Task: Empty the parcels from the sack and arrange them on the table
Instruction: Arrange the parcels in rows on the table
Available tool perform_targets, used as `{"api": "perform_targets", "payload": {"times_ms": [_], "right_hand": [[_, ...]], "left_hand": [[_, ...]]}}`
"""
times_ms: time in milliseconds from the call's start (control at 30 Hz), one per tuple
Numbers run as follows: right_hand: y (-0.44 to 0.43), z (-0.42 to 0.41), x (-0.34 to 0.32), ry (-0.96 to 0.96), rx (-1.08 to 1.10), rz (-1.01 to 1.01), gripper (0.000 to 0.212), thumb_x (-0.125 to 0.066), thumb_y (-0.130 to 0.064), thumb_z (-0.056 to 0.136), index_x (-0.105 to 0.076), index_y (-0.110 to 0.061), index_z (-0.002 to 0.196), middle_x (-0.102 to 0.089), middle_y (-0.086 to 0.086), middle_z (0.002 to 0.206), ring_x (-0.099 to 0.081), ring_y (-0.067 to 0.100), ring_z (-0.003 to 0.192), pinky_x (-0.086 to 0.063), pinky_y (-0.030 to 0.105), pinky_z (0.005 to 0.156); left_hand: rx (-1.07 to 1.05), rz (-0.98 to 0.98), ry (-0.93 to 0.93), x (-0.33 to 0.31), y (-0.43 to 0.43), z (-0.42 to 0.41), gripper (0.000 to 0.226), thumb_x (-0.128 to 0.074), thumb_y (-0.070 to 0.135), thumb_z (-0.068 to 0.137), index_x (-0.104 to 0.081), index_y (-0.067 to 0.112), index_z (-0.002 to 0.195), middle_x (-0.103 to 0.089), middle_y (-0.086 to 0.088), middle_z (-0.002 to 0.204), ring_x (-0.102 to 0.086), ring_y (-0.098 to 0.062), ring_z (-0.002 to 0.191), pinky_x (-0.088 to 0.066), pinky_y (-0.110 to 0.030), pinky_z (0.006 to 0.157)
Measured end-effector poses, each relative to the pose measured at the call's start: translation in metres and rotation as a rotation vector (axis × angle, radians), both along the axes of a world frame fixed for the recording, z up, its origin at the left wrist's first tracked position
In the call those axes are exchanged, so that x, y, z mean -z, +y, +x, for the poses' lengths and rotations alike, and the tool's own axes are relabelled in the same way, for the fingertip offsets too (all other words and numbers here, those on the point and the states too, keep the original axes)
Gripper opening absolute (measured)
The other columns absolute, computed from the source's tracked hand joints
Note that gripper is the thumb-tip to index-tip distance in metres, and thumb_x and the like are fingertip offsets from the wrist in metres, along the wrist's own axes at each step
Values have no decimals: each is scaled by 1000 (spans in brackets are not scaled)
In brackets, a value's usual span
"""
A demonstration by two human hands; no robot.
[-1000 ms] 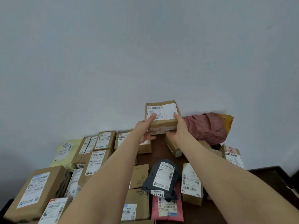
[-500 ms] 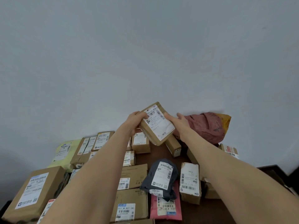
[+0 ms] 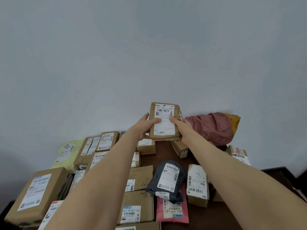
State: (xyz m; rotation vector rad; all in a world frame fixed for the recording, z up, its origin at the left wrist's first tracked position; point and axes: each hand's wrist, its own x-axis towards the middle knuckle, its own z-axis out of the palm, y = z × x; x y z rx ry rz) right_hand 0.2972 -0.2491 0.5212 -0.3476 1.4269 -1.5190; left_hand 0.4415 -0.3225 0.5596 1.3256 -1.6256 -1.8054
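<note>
Parcel (image 3: 164, 121), brown, labelled, now turned upright from its tilt a half-second ago, gripped at both edges by curled fingers (image 3: 155, 121) of left hand (image 3: 146, 126) and right hand (image 3: 181, 128), aloft over far end of counter (image 3: 163, 151) beside sack (image 3: 211, 128); placement apparently pending.

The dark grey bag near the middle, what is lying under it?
The dark grey bag lies on a pink mailer, whose lower half sticks out toward the camera. Anything else beneath the bag is covered.
</note>
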Motion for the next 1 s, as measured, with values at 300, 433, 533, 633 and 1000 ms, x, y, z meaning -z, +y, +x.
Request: {"api": "perform_targets", "payload": {"times_ms": [300,433,533,633,1000], "right_hand": [[-10,3,1,54,-113,167,55,-70,-38,85,-46,-17,129,-61,8,122,-59,35,111,-46,59,93],[-18,10,17,90,-134,263,32,-59,-9,92,-50,-9,123,-61,11,113,-62,31,103,-57,47,74],[-26,16,37,150,-151,351,32,-51,3,91,-56,-7,120,-59,12,110,-61,30,102,-55,38,59],[-32,16,56,157,-166,403,36,-50,6,91,-55,-8,124,-56,13,109,-59,30,101,-57,42,70],[-71,-9,101,185,-11,647,30,-48,8,88,-56,1,116,-55,21,118,-57,40,103,-57,49,76]], "left_hand": [[-135,-107,61,19,-15,-5,60,-71,16,84,-42,19,138,-66,-6,115,-68,-20,86,-58,-33,64],[-210,-121,-65,47,-24,-6,57,-70,17,84,-43,8,134,-62,-12,123,-65,-28,101,-56,-40,82],[-214,-69,-187,67,-30,-6,43,-67,19,84,-47,5,120,-65,-11,99,-65,-27,85,-56,-44,84],[-209,9,-219,80,-38,-6,37,-66,16,84,-48,5,115,-64,-12,96,-65,-28,80,-56,-42,75],[-131,-14,-327,116,-62,-42,71,-76,31,77,-40,6,133,-56,-12,125,-57,-29,113,-50,-45,94]]}}
